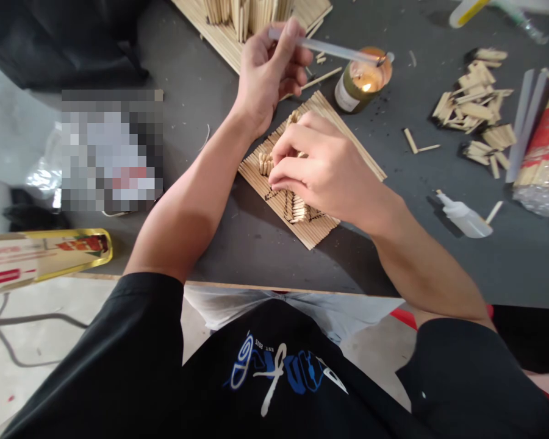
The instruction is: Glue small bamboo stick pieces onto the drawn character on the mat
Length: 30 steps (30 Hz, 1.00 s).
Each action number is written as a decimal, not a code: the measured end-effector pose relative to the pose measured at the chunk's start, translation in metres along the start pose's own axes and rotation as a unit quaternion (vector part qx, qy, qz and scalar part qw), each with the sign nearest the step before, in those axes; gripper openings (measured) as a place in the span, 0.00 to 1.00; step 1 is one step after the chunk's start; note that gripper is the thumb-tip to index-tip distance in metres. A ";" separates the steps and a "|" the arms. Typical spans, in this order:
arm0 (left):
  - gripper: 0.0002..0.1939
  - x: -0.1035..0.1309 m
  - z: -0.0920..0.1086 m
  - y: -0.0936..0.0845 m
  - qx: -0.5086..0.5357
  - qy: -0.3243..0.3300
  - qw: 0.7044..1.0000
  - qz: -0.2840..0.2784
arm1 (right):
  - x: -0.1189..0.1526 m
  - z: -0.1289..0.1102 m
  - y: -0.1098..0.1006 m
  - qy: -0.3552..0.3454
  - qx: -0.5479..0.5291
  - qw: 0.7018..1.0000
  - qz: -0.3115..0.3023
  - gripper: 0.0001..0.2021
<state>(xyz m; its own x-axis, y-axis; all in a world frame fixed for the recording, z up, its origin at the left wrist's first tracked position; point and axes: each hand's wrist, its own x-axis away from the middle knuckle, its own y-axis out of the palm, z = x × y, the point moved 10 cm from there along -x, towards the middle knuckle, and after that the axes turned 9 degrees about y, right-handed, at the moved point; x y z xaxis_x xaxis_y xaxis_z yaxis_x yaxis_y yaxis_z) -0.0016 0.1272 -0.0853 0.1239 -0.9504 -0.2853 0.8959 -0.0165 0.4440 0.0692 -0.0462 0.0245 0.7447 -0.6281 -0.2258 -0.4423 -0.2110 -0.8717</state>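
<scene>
My left hand (268, 76) is closed around a translucent glue stick (324, 47). The stick's darkened far tip is over the mouth of a lit candle (348, 96) in a glass jar. Below, my right hand (324, 164) hovers low over or rests on a square mat of thin wooden sticks (322, 235); which of these, I cannot tell. Its fingers are bent together, and what they hold, if anything, is hidden. Short wooden pieces (299, 210) and dark lines are on the mat, partly covered by this hand.
Upright bundles of sticks (251, 18) stand on a larger stick mat behind. To the right are piles of cut matchsticks (473, 100), spare glue sticks (528, 116), a small white squeeze bottle (466, 218) and a wrapped red bundle (546, 146). A yellow-edged package (50, 256) is at left.
</scene>
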 end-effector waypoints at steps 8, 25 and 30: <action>0.25 0.000 -0.009 0.001 0.116 -0.036 0.993 0.002 | 0.000 -0.001 0.004 -0.008 0.032 0.999 -0.012 0.13; 0.14 0.004 0.013 0.007 -0.024 0.027 0.998 -0.052 | 0.004 -0.002 0.012 -0.026 0.096 0.993 -0.059 0.07; 0.18 0.005 0.013 0.007 -0.032 0.023 0.998 -0.044 | 0.004 0.000 0.005 -0.029 0.043 0.997 -0.053 0.09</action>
<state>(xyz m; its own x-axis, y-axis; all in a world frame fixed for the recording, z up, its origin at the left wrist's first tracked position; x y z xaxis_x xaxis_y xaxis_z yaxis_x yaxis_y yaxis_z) -0.0009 0.1185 -0.0723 0.0612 -0.9309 -0.3601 0.9293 -0.0785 0.3609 0.0700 -0.0496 0.0190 0.8141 -0.5605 -0.1522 -0.3159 -0.2074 -0.9258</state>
